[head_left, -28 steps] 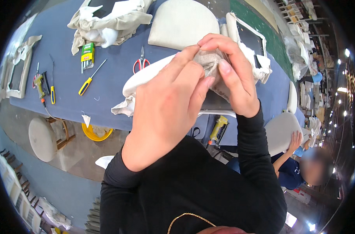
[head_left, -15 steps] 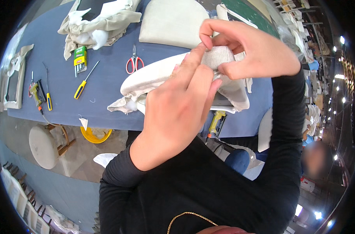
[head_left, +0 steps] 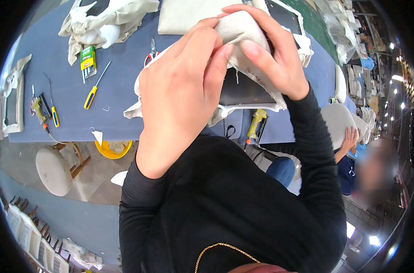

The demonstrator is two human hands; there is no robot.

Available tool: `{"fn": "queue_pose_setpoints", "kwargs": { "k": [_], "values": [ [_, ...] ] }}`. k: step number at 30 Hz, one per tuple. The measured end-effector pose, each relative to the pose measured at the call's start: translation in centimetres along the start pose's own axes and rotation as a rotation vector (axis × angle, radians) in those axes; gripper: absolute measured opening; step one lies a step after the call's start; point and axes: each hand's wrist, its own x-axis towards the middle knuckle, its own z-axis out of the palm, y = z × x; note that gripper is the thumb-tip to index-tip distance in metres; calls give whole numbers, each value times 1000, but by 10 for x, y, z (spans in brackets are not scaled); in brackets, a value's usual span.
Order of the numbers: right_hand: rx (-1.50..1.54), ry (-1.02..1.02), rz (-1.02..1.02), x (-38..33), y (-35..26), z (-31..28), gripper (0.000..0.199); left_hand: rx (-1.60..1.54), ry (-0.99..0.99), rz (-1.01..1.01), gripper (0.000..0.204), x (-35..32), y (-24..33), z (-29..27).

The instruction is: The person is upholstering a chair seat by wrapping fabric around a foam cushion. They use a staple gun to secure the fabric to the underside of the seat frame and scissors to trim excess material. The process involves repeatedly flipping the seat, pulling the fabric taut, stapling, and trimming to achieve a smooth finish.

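A padded chair panel in beige woven fabric (head_left: 241,31) is tilted up over the table in front of me. Its dark backing (head_left: 243,92) faces me, with loose fabric edges and a dangling thread along the rim. My left hand (head_left: 182,75) grips the panel's left side, fingers bent over the top and thumb near the fabric edge. Around the right side of the rounded corner, my right hand (head_left: 280,57) is wrapped, fingers behind and thumb in front. Below the panel lies a yellow staple gun (head_left: 257,122). Red-handled scissors (head_left: 151,56) are partly hidden behind my left hand.
On the blue table (head_left: 120,91) lie a screwdriver (head_left: 91,96), a staple box (head_left: 88,61), a thin hooked tool (head_left: 55,116) and a second staple gun (head_left: 37,110). Fabric-covered panels (head_left: 179,18) sit at the back. At right, another person's hand (head_left: 350,138) holds a beige pad.
The panel has tipped up, showing more of its dark backing. My hands have moved apart; my right hand has gone from pinching the fabric to wrapping the corner. Another person's hand has appeared at right.
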Motion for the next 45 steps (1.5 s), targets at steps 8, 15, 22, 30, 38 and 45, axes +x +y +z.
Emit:
{"fn": "queue_pose_setpoints", "kwargs": {
  "k": [8,15,22,30,38,45],
  "values": [
    [-391,218,-87,-10,8,15,49,12,19,-5,13,-2,-3,3],
    [-132,153,-149,-2,16,11,52,37,68,80,13,2,-18,5],
    [-219,41,-346,9,17,-3,37,31,3,1,13,10,-4,0],
    [-427,-246,-345,30,-18,-19,25,77,-35,55,18,14,-12,-5],
    [-106,174,-89,10,-10,28,46,-22,-95,-51,19,13,-25,-12],
    [-160,175,-119,8,-1,30,53,-27,-108,-54,22,12,-29,-17]
  ]
}}
